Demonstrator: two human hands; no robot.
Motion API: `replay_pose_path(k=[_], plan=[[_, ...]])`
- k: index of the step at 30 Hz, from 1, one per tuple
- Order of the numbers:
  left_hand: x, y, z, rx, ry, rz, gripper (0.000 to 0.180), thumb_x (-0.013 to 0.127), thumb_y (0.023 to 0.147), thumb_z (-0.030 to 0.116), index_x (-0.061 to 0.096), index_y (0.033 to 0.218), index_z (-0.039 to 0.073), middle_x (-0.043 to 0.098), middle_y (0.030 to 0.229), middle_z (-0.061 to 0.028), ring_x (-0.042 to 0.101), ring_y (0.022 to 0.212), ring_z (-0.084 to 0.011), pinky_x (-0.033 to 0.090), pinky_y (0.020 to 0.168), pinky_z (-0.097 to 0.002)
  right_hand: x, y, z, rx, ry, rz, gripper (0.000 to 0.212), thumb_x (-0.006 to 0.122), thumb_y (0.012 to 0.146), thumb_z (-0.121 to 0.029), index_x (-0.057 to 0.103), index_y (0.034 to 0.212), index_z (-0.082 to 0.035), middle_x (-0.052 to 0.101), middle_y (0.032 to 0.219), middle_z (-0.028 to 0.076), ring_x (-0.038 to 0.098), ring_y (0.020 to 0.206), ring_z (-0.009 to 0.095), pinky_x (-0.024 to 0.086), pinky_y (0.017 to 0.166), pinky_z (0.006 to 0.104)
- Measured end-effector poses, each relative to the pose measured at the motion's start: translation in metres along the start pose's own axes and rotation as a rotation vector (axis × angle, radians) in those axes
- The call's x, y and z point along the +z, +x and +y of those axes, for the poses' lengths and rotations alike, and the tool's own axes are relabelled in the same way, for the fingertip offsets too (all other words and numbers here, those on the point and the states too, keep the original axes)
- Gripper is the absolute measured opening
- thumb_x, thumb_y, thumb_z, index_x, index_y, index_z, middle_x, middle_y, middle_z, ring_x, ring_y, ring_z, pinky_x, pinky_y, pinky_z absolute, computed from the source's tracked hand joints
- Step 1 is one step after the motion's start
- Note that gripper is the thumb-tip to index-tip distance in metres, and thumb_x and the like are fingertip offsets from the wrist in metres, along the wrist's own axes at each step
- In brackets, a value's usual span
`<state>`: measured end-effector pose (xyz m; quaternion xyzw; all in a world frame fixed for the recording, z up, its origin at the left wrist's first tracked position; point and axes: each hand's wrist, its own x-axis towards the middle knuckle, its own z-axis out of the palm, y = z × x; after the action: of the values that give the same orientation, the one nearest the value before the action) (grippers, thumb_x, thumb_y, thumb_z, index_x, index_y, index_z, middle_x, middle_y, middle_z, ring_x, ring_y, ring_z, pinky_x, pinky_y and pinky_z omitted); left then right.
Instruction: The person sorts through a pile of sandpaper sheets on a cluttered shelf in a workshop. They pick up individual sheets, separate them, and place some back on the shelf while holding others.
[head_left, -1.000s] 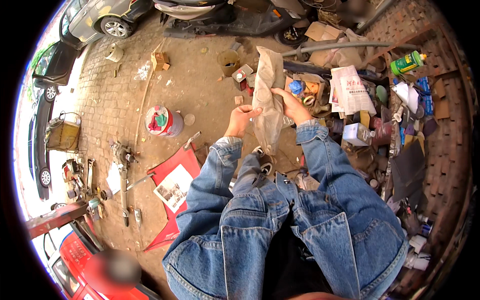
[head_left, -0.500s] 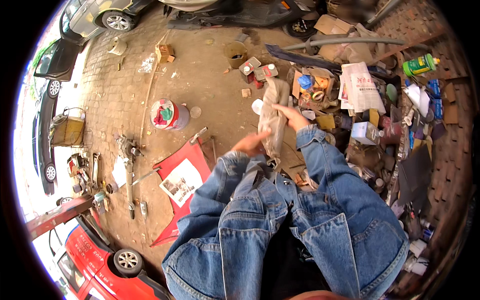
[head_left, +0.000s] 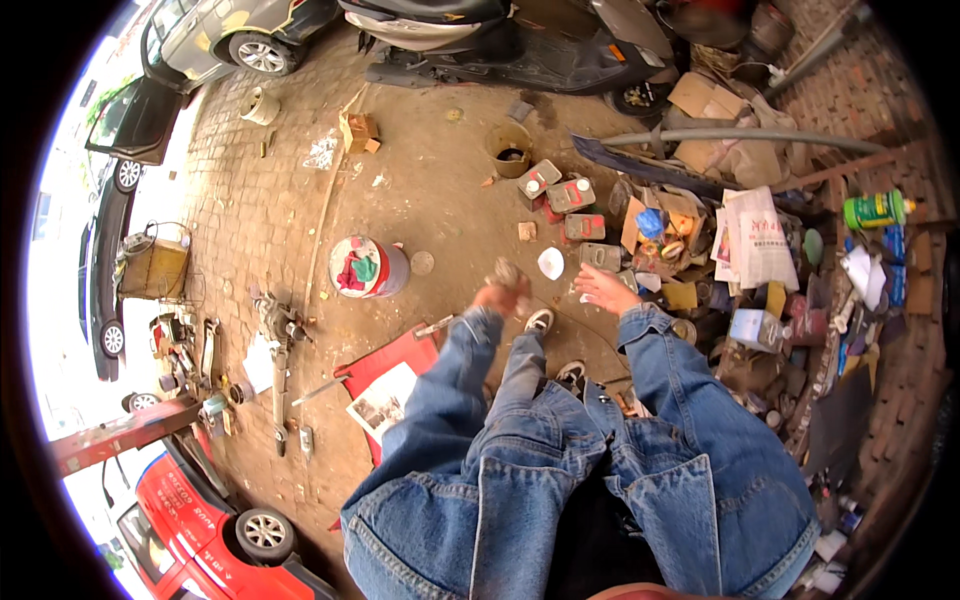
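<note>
The crumpled grey-brown bundle (head_left: pixel 510 270) is in my left hand (head_left: pixel 503 297), poking up past my fingers on the far side. My left fingers are curled in around it. It is all blurry there, so I can't tell how hard I squeeze or where each finger goes. I think it is scrunched up small so that one hand is enough for it.

My right hand (head_left: pixel 604 290) is wide open, with the fingers spread and nothing in it. It is up in the air, apart from the bundle, maybe because one hand can do the holding.

Between my hands and a bit farther out, a round white dish (head_left: pixel 551 263) is on the floor. Past it are some boxy tins (head_left: pixel 571 195), bunched close together, perhaps so they don't get kicked over.

On my right, a cardboard box (head_left: pixel 631 226) has a blue thing (head_left: pixel 650 223) and other bits in it, maybe to stop them getting lost. Newspapers (head_left: pixel 762 240) lie on the messy pile beside it.

On my left, red and green rags (head_left: pixel 366 268) sit on top of a bucket (head_left: pixel 397 272), where I guess they are easy to grab. Nearer me, a printed page (head_left: pixel 380 402) lies on a red sheet (head_left: pixel 402 352), maybe to stay clean.
</note>
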<state>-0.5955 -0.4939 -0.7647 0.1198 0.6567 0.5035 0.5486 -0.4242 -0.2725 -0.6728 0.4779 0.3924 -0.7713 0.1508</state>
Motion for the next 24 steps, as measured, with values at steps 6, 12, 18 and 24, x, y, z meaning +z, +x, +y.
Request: replay_pose_path(k=[6, 12, 18, 24], plan=[[-0.123, 0.070, 0.114, -0.290, -1.043, 0.498, 0.055, 0.061, 0.085, 0.036, 0.039, 0.131, 0.013, 0.038, 0.128, -0.0047, 0.036, 0.115, -0.0224, 0.032, 0.095, -0.0451, 0.020, -0.017, -0.061, -0.201, 0.011, -0.050, 0.053, 0.052, 0.094, -0.045, 0.049, 0.130, -0.007, 0.053, 0.129, 0.012, 0.050, 0.121, 0.023, 0.030, 0.107, 0.0409], [-0.072, 0.055, 0.172, -0.315, -0.854, 0.356, 0.095, 0.059, 0.080, 0.062, 0.016, 0.150, 0.015, 0.010, 0.157, -0.0088, 0.015, 0.143, -0.0300, 0.014, 0.110, -0.0613, 0.038, -0.020, -0.085, -0.456, -0.005, 0.224, 0.052, 0.050, 0.096, -0.041, 0.047, 0.132, -0.003, 0.049, 0.134, 0.011, 0.043, 0.128, 0.025, 0.029, 0.108, 0.0360], [0.127, -0.016, 0.240, 0.043, -0.476, -0.149, 0.074, 0.044, 0.092, 0.055, 0.030, 0.144, 0.005, 0.032, 0.147, -0.0151, 0.031, 0.134, -0.0329, 0.020, 0.110, -0.0530, 0.057, -0.024, -0.076, -1.304, -0.650, 0.527, 0.042, 0.038, 0.101, -0.035, 0.054, 0.121, -0.002, 0.054, 0.126, 0.011, 0.048, 0.119, 0.022, 0.035, 0.102, 0.0330], [0.210, -0.101, 0.326, 0.560, -0.117, -0.533, 0.062, 0.038, 0.099, 0.044, 0.029, 0.146, 0.005, 0.025, 0.152, -0.0137, 0.023, 0.141, -0.0281, 0.016, 0.115, -0.0391, -0.054, -0.063, -0.051, -0.605, 0.484, 0.430, 0.065, 0.030, 0.097, -0.056, 0.042, 0.137, -0.005, 0.047, 0.136, 0.014, 0.047, 0.123, 0.026, 0.036, 0.103, 0.0377]])
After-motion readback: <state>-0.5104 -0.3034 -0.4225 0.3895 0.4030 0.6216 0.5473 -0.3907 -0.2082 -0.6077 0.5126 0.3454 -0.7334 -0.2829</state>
